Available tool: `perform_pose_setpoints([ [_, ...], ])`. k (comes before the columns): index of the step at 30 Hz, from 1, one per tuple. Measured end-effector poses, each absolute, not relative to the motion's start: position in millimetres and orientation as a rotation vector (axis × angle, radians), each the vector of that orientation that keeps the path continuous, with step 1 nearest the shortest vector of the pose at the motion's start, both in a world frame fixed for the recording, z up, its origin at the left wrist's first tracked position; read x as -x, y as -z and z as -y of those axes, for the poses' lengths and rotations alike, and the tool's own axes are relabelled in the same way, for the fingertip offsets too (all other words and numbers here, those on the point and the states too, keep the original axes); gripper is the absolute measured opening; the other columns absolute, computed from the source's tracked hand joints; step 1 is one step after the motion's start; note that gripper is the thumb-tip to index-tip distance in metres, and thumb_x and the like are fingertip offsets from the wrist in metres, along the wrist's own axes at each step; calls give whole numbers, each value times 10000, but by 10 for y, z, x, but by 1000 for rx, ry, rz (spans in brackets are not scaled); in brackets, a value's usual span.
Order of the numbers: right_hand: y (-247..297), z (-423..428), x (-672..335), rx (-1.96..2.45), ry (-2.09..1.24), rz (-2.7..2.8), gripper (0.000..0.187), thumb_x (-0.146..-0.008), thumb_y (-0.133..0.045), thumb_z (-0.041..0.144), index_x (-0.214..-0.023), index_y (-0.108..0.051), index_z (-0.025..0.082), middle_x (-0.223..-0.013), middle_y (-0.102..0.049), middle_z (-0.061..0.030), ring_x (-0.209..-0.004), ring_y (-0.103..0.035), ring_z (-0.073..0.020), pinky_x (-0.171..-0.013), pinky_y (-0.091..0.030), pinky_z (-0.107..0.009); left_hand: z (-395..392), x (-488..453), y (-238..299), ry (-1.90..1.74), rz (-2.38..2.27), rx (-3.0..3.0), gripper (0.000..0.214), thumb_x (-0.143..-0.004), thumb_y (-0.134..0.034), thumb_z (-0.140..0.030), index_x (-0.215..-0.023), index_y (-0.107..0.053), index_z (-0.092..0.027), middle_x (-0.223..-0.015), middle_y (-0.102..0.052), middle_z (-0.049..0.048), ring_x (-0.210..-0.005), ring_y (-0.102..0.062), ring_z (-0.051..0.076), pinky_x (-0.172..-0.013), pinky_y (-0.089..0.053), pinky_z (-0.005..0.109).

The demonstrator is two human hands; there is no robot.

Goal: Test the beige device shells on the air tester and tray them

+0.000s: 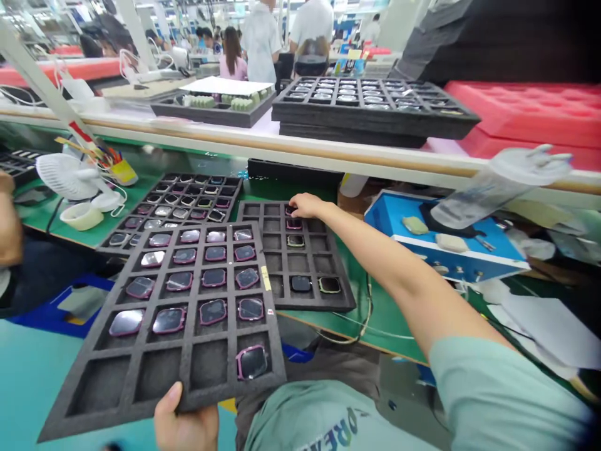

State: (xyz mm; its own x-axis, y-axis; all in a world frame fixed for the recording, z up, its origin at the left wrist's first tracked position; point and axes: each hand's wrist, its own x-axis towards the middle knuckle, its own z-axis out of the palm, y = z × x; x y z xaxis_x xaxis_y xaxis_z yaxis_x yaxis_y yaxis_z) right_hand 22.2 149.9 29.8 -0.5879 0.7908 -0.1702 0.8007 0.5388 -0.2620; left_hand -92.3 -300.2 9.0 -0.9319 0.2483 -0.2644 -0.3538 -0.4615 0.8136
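My left hand [185, 423] grips the near edge of a black foam tray [141, 376], holding it above my lap. Most of its square cells hold pink-rimmed watch cases [213, 311]; the nearest row is mostly bare. My right hand [305, 205] reaches forward to a second black foam tray [323, 294] lying on the green table, fingers curled at a far cell around a small dark part I cannot make out. That tray holds only a few watch cases [295, 240].
A third tray of cases [181, 200] lies at the back left beside a small white fan [68, 176]. A blue box [441, 235] stands to the right. Stacked black trays [370, 103] and red trays [530, 113] sit on the shelf above. Another person's arm [9, 228] shows at left.
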Motion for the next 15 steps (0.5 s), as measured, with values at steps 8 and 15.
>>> perform_pose_setpoints([
  [8,-119,-1458,-344,-1431,554,-2760,271,-1016,-696,364,-1205,-694,169,-1237,-721,-83,-1098,-716,-226,-968,-618,-452,2869,924,153,-2304,-1301,323,477,-590,-732,-282,-1064,-760,-230,-1017,-824,19,-1173,-727,317,-989,-594,390],
  [15,-275,-1188,-330,-1534,726,-2915,270,-896,-762,342,-1040,-793,116,-954,-812,-130,-817,-770,-229,-773,-623,-356,2883,838,244,-2357,-1172,524,503,-591,-768,-239,-1094,-766,-208,-984,-831,8,-1091,-753,279,-948,-595,344],
])
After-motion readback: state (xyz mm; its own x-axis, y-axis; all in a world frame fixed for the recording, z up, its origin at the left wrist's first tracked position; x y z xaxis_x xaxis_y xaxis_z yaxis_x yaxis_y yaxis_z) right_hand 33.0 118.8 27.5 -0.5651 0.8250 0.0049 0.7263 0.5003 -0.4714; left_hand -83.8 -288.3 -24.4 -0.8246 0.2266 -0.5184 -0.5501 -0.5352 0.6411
